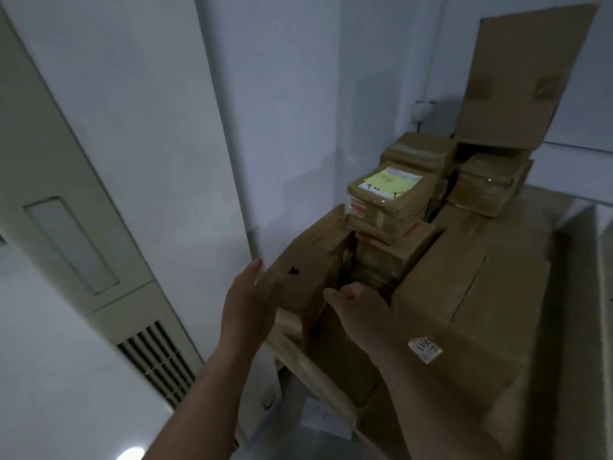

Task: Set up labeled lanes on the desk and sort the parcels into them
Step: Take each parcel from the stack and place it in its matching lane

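A stack of brown cardboard parcels fills the right half of the head view. My left hand (pixel 247 303) lies flat with straight fingers against the left side of a tall brown box (pixel 306 270). My right hand (pixel 360 308) reaches to that box's right edge, its fingers curled at the gap beside the box; whether it grips the box is unclear. Above sits a small parcel with a yellow note (pixel 389 194) on top. A large box (pixel 471 293) with a white sticker (pixel 425 350) stands to the right.
More small taped parcels (pixel 491 182) are piled at the back, under an open cardboard flap (pixel 520 78). A white wall and a pale door with a vent grille (pixel 156 360) stand on the left. The room is dim.
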Motion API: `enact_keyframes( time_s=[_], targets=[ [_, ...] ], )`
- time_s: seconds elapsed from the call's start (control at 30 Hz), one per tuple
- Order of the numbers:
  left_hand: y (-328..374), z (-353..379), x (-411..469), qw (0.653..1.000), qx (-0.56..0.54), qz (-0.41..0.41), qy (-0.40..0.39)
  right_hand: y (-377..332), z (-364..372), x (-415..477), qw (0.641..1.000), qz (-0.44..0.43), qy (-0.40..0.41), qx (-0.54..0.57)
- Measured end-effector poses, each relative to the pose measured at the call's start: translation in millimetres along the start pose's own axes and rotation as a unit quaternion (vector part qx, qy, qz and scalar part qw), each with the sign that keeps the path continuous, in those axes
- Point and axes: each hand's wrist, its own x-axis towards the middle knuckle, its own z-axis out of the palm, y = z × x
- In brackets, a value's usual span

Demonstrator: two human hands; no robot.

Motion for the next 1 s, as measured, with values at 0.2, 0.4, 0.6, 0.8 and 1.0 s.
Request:
enact_keyframes(
  time_s=[0.2,0.4,0.6,0.8,1.0],
  targets=[
    [-36,5,60,0.995,0.02,-0.013,-0.098,-14,36,27,0.995,0.075,0.021,0.06],
    [-43,8,57,0.985,0.042,-0.006,-0.17,-14,50,19,0.985,0.075,0.063,0.141],
    [-30,-2,29,0.981,-0.013,0.013,-0.195,-18,33,-9,0.983,0.055,0.104,0.139],
    [-9,-6,11,0.98,-0.098,-0.003,-0.174,-24,16,-26,0.973,0.075,0.173,0.135],
    [-10,-1,-5,0.966,-0.182,-0.011,-0.183,2,16,-29,0.963,0.035,0.19,0.186]
  ],
)
